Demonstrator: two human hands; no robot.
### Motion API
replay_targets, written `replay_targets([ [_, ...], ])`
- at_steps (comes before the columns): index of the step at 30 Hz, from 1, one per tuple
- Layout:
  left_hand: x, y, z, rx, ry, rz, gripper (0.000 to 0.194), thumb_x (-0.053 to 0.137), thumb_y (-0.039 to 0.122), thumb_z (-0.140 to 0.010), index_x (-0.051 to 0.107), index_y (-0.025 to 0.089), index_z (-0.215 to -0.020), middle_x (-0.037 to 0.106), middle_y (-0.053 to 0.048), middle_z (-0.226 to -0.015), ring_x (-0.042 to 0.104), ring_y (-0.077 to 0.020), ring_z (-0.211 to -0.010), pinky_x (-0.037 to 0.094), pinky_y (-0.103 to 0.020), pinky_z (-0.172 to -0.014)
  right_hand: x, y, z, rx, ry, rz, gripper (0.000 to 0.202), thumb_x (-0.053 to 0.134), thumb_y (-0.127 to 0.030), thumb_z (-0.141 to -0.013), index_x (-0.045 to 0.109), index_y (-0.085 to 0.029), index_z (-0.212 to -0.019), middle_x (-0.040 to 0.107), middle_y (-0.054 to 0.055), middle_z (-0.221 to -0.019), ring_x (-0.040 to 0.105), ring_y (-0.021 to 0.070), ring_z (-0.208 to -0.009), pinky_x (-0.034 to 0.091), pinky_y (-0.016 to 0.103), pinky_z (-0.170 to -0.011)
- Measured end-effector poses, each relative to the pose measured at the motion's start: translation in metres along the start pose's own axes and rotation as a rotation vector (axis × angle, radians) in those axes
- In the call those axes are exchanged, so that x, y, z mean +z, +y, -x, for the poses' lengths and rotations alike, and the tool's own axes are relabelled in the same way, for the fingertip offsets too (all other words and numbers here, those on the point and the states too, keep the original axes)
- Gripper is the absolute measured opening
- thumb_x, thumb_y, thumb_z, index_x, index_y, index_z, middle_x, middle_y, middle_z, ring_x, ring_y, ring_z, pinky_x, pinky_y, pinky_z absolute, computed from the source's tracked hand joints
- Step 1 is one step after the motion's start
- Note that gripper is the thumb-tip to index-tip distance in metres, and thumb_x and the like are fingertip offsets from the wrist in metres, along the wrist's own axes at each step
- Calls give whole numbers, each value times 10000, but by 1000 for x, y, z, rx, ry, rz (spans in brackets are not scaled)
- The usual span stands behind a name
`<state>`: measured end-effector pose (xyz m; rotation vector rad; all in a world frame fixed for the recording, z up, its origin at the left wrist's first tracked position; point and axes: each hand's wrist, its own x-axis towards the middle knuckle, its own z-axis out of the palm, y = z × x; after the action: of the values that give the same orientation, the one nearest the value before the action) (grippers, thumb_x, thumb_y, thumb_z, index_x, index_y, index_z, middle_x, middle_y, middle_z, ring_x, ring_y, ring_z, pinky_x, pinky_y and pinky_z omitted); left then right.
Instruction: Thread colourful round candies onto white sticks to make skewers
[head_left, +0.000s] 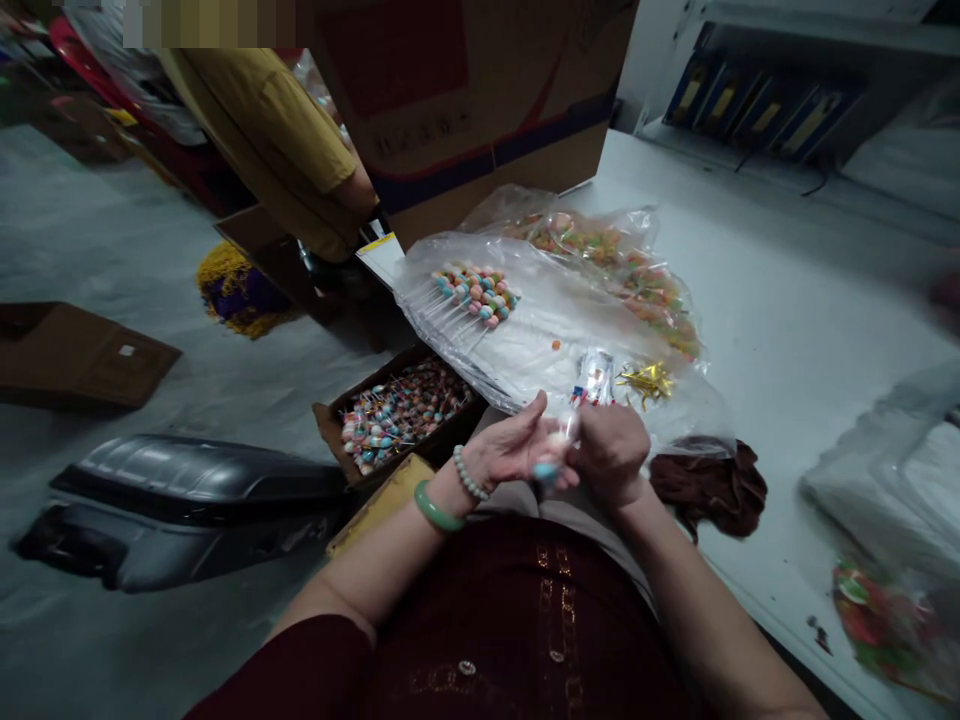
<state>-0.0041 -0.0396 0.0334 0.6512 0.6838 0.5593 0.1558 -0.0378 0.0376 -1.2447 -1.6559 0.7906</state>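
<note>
My left hand (pixel 520 448), palm up, holds a lollipop (pixel 547 468) with a pale blue ball at its lower end, smeared by motion. Against it, my right hand (pixel 615 450) is closed, its fingertips at the clear wrapping of the same lollipop. Just beyond my hands lie a stack of clear printed wrappers (pixel 596 375) and a small heap of gold twist ties (pixel 649 380). Farther off, a bunch of unwrapped lollipops (pixel 480 295) with pastel balls rests on a clear plastic sheet (pixel 525 350), a loose orange candy (pixel 556 345) nearby.
A carton of wrapped lollipops (pixel 330 440) stands below the table's left edge. Bagged gummy candies (pixel 645 290) lie behind the sheet. A large cardboard box (pixel 487 90) stands at the back, a brown cloth (pixel 712 490) to the right. Another person's yellow sleeve (pixel 300 120) shows at upper left.
</note>
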Motion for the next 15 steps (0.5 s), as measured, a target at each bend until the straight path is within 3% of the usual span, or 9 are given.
replay_targets([
  [2, -10, -4, 3, -91, -109, -10, 705, 478, 823, -718, 592, 135, -818, 619, -82, -637, 568, -158, -485, 400, -245, -450, -4, 3, 7, -57, -87, 90, 163, 682, -332, -737, 608, -218, -646, 586, 44, -620, 513, 173, -658, 408, 314, -662],
  [4, -13, -6, 7, -27, -54, -98, 597, 551, 730, -757, 606, 136, -789, 600, -48, -613, 472, -94, -414, 297, -204, -396, -7, 3, 9, -10, -137, 102, 180, 636, -328, -770, 599, -213, -636, 575, 40, -621, 501, 165, -652, 397, 305, -647],
  [6, -15, -5, 13, 104, 25, -283, 468, 648, 600, -767, 655, 138, -839, 632, -41, -688, 468, -76, -458, 306, -198, -428, -7, 4, 8, 225, -218, -97, 201, 626, -336, -759, 573, -203, -618, 529, 16, -576, 454, 138, -569, 363, 274, -559],
  [9, -17, 4, 25, 325, 117, -698, 356, 711, 447, -770, 721, 179, -1004, 692, -55, -857, 585, -136, -696, 425, -221, -632, -5, 8, 7, 660, -467, -574, 225, 676, -393, -684, 598, -182, -677, 483, -21, -529, 338, 89, -451, 263, 234, -446],
  [11, -22, 9, 34, 436, 164, -1028, 311, 680, 405, -807, 734, 228, -1057, 697, -52, -884, 598, -170, -806, 425, -242, -726, -1, 9, 10, 781, -596, -696, 263, 675, -425, -678, 629, -174, -742, 478, -36, -516, 307, 78, -421, 240, 225, -430],
  [13, -31, 12, 46, 463, 180, -1343, 264, 646, 396, -836, 741, 267, -1046, 687, -45, -844, 593, -175, -810, 406, -249, -730, 4, 6, 15, 706, -636, -544, 236, 658, -413, -705, 655, -182, -757, 501, -35, -518, 349, 85, -424, 270, 227, -450],
  [15, -44, 14, 60, 388, 225, -1530, 261, 619, 413, -851, 736, 284, -1045, 692, -39, -842, 601, -173, -802, 398, -248, -715, 8, 1, 17, 483, -587, -196, 166, 635, -368, -744, 685, -210, -761, 587, -14, -588, 471, 114, -509, 337, 237, -526],
])
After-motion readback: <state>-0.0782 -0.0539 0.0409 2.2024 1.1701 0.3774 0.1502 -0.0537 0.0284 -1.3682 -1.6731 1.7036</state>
